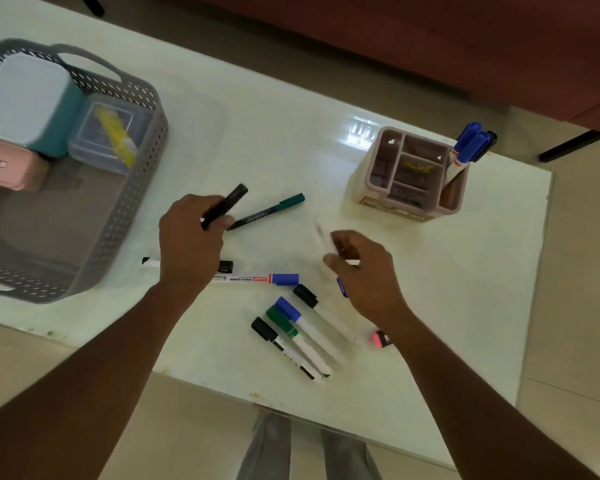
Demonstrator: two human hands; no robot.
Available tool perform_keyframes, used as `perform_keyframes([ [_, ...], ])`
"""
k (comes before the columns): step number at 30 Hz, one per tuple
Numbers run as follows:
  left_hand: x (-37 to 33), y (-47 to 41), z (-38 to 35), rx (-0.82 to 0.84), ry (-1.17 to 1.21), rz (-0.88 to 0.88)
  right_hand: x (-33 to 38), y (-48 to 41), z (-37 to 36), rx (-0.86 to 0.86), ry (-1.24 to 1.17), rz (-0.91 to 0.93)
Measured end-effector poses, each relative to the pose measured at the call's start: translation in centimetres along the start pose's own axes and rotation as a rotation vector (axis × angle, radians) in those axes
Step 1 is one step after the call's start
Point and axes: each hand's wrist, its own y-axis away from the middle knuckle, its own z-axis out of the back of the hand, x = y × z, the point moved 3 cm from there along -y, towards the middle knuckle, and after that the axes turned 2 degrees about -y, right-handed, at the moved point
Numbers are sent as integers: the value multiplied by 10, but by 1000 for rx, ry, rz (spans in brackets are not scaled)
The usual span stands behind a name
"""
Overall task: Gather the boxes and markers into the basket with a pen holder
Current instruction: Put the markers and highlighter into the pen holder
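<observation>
My left hand (187, 244) grips a black marker (230, 201) above the table's middle. My right hand (364, 271) holds a white marker (323, 235), blurred, with a blue end showing under the palm. A green-capped pen (269, 210) lies just beyond the left hand. Several whiteboard markers (295, 327) lie loose between my wrists, one blue-capped (257, 279). The beige pen holder (413, 178) stands at the right with blue markers (468, 145) in one slot. The grey basket (136, 188) at the left holds a teal box (25, 102), a pink box (7, 166) and a clear box (108, 140).
A pink and black eraser-like piece (381, 339) lies by my right wrist. The white table (465, 289) ends close in front, with my legs below its near edge. Dark chair legs and a red-brown surface lie beyond the far edge.
</observation>
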Motion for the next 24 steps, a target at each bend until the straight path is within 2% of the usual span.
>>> perform_keyframes([
  [2, -24, 7, 0, -26, 128, -3, 1, 4, 13, -33, -126, 6],
  [5, -62, 21, -8, 37, 357, 46, 7, 15, 34, -47, -237, -22],
  [11, -122, 36, -34, 207, 630, 90, 17, 34, 84, -192, -266, -49],
  [14, -157, 38, -46, 280, 678, 5, 25, 39, 122, -263, -260, -56],
  [18, -202, 38, -65, 323, 691, -83, 42, 35, 171, -430, -79, 42],
  [21, -230, 33, -80, 281, 634, -129, 57, 25, 202, -592, 38, 162],
  [24, -249, 27, -98, 219, 540, -169, 59, 0, 214, -585, 149, 197],
])
